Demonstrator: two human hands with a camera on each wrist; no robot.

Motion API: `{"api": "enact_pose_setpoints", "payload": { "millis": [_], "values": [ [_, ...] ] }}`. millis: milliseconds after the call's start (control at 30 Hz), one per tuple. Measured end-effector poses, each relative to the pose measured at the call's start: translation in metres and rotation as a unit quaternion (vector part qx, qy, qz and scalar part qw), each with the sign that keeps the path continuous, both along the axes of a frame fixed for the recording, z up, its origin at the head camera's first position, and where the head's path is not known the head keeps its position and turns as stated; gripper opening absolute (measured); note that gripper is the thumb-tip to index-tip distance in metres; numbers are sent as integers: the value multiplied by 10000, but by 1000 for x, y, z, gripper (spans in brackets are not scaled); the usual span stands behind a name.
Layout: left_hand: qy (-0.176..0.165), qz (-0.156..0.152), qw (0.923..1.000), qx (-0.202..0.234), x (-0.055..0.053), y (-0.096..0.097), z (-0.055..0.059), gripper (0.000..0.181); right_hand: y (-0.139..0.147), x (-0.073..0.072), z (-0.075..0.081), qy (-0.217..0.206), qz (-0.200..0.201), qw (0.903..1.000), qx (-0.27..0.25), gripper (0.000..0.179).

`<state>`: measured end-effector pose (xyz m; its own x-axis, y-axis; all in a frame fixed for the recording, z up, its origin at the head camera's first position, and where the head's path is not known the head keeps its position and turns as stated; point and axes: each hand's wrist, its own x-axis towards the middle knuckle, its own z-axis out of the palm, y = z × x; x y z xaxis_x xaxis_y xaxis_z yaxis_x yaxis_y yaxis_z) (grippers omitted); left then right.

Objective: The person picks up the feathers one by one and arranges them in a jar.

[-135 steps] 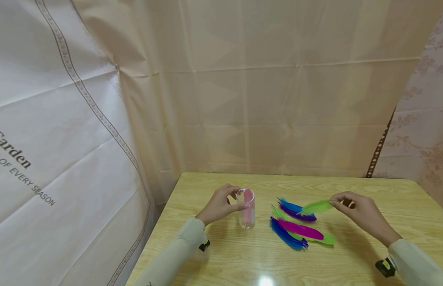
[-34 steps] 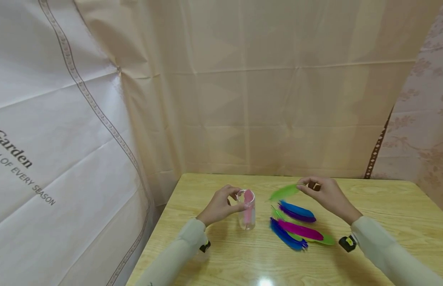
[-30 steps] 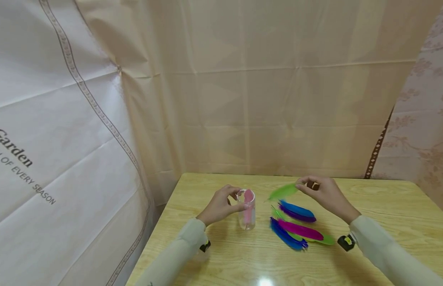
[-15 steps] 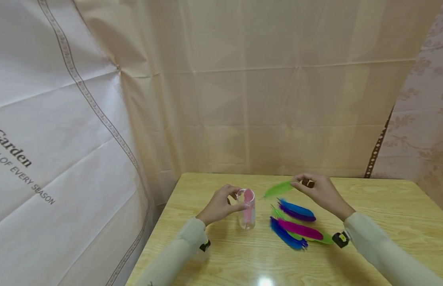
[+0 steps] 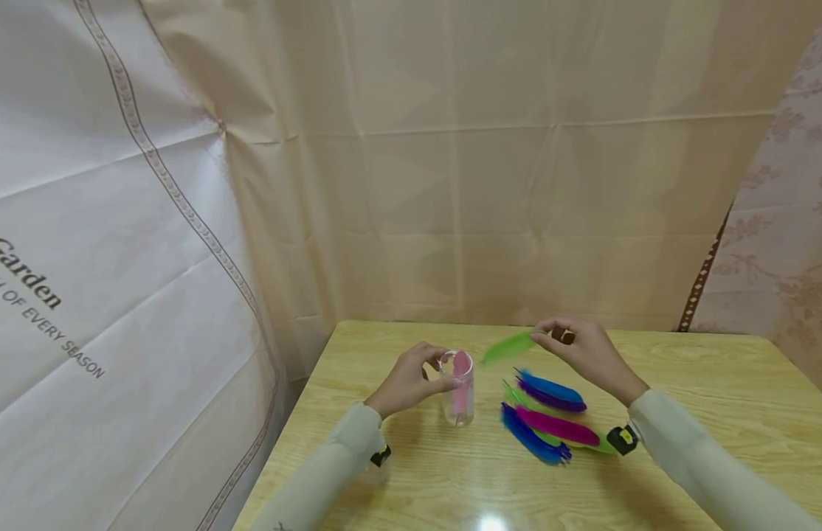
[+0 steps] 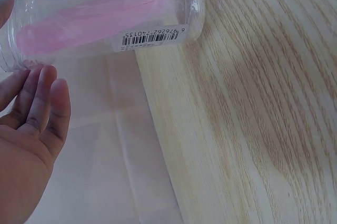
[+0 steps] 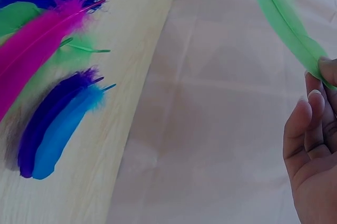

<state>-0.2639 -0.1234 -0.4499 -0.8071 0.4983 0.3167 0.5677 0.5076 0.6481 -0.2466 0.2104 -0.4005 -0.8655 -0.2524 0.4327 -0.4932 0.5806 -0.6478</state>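
A clear plastic jar (image 5: 459, 413) stands upright on the table, and my left hand (image 5: 411, 380) grips it near the rim between thumb and fingers. Inside it a pink feather (image 6: 89, 21) leans, its quill down at the base; a barcode label (image 6: 152, 38) shows on the wall. My right hand (image 5: 584, 350) pinches a light green feather (image 5: 509, 346) by its broad tip. That feather hangs above the table with its quill end pointing down left, just right of the jar's mouth.
Several feathers lie right of the jar: light blue (image 5: 550, 385) and purple ones at the back, a magenta feather (image 5: 560, 426) over green, and dark blue ones (image 5: 530, 439) in front. A beige cloth (image 5: 517, 221) hangs behind the wooden table (image 5: 411, 487).
My right hand has carried the green feather leftward from beyond the pile, toward the jar, and a little up. The left hand and jar have stayed in place.
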Motion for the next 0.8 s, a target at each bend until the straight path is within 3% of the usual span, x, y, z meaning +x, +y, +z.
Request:
{"api": "enact_pose_setpoints", "payload": {
  "millis": [800],
  "values": [
    [-23,-13,10000,-65,1,-1,2,54,-24,-7,12,442,266,9987,56,12]
  ]
}}
